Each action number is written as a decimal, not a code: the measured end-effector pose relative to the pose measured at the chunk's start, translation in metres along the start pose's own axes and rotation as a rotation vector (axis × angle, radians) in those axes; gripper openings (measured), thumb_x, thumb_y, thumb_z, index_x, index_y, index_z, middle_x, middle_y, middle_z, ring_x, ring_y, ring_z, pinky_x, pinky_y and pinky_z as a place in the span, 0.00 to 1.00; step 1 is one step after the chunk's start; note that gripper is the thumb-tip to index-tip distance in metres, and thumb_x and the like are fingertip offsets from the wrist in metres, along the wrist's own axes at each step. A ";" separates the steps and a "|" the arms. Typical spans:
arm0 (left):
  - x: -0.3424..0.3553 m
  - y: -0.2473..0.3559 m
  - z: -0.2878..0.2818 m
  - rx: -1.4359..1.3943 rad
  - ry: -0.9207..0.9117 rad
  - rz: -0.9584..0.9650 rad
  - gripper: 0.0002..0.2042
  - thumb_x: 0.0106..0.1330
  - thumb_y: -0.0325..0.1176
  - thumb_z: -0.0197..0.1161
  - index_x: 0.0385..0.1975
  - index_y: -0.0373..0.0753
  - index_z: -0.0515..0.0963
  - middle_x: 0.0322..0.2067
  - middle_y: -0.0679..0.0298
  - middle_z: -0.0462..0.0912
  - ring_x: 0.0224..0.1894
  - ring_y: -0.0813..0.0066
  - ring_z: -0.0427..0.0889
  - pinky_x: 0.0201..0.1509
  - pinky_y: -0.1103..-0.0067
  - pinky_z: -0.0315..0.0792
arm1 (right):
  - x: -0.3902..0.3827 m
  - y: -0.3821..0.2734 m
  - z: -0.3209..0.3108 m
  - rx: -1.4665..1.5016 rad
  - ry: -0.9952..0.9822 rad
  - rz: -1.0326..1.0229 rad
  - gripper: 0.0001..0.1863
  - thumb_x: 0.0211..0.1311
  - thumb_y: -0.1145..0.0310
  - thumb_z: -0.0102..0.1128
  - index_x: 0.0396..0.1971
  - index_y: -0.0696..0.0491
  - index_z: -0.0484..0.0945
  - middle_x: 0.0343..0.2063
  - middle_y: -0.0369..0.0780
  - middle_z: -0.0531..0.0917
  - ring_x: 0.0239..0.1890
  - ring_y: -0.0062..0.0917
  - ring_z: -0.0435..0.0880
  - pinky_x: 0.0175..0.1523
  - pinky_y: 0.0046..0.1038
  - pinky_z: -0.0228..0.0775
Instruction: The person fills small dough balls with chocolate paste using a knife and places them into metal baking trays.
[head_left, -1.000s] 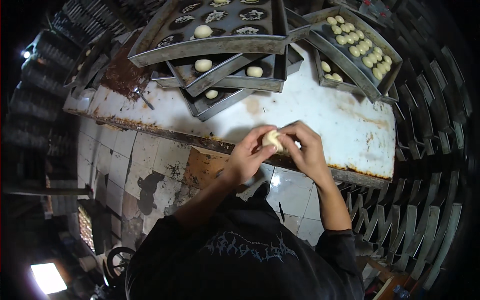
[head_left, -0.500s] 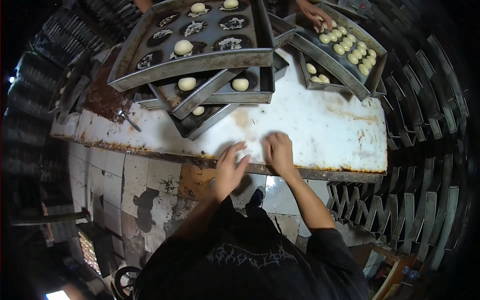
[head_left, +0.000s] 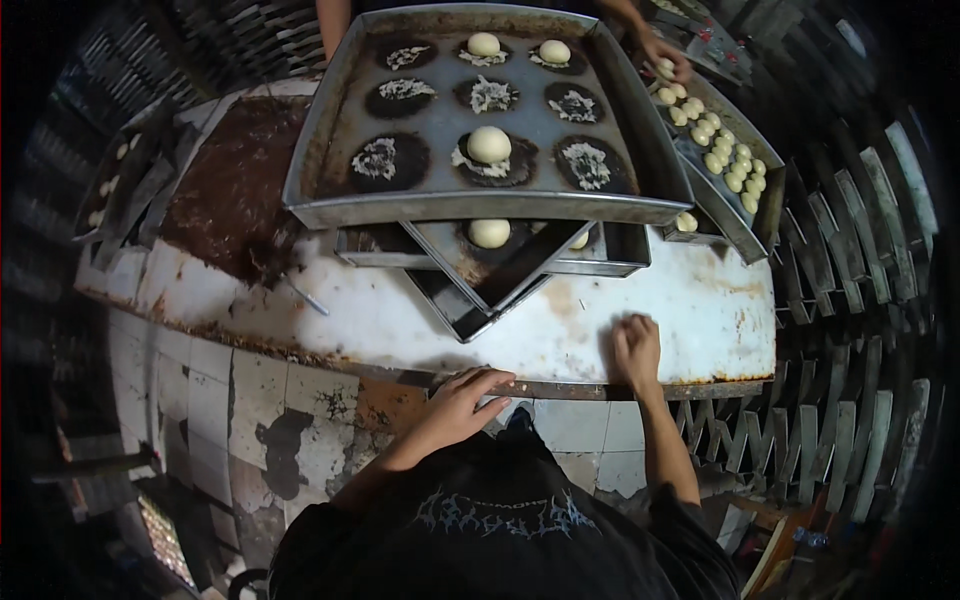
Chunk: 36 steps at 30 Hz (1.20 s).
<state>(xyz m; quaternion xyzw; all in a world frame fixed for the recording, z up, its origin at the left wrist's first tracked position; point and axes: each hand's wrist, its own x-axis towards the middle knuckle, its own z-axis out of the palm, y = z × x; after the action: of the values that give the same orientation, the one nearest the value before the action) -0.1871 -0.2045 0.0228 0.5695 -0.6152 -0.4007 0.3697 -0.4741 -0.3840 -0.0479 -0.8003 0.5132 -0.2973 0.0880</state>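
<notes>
My left hand [head_left: 465,400] is at the near edge of the white worktop [head_left: 540,350]. Its fingers stretch to the right with the thumb apart, and no object shows in it. Farther right, my right hand [head_left: 637,350] rests on the worktop with curled fingers; what they may hold is hidden. Ahead stands a stack of metal trays, the top tray [head_left: 480,211] bearing dark round patches with pale crumbly shreds. On some patches sit pale dough balls, one of them a near dough ball [head_left: 488,145]. Another dough ball [head_left: 489,233] shows in a tray below.
A brown mass [head_left: 235,190] covers the worktop's left part, with a metal-handled tool [head_left: 308,297] at its edge. At the back right, another person's hand [head_left: 665,58] reaches over a tray of small dough balls [head_left: 735,165]. Stacked metal trays [head_left: 860,260] line the right side.
The view has shifted, so the tray stack sits lower and more central. My hands have moved apart; the right has curled and gone to the right, the left has drawn back to the edge.
</notes>
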 end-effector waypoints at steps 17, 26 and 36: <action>0.008 0.007 0.000 -0.074 -0.026 0.158 0.13 0.62 0.33 0.59 0.45 0.38 0.76 0.44 0.57 0.78 0.47 0.60 0.77 0.50 0.72 0.70 | 0.260 -0.203 -0.109 -0.106 -0.390 -0.407 0.19 0.56 0.55 0.61 0.34 0.59 0.78 0.36 0.50 0.80 0.39 0.39 0.81 0.42 0.35 0.72; -0.011 0.010 0.059 -0.194 0.409 -0.322 0.13 0.62 0.27 0.55 0.46 0.32 0.74 0.40 0.55 0.81 0.44 0.71 0.80 0.48 0.78 0.71 | 0.375 0.066 -0.134 0.004 0.007 -0.173 0.14 0.59 0.62 0.56 0.33 0.59 0.77 0.26 0.50 0.79 0.27 0.39 0.77 0.33 0.36 0.67; 0.002 0.045 0.123 -0.317 0.449 -0.425 0.11 0.67 0.26 0.51 0.47 0.32 0.73 0.40 0.57 0.81 0.45 0.72 0.79 0.51 0.79 0.70 | 0.412 0.310 -0.036 -0.278 -0.382 -0.065 0.13 0.54 0.70 0.52 0.39 0.58 0.74 0.29 0.43 0.78 0.33 0.26 0.76 0.34 0.31 0.68</action>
<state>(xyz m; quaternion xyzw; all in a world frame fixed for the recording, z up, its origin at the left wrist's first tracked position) -0.3176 -0.1964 0.0135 0.6943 -0.3163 -0.4241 0.4880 -0.6107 -0.8802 0.0016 -0.8626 0.4971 -0.0698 0.0625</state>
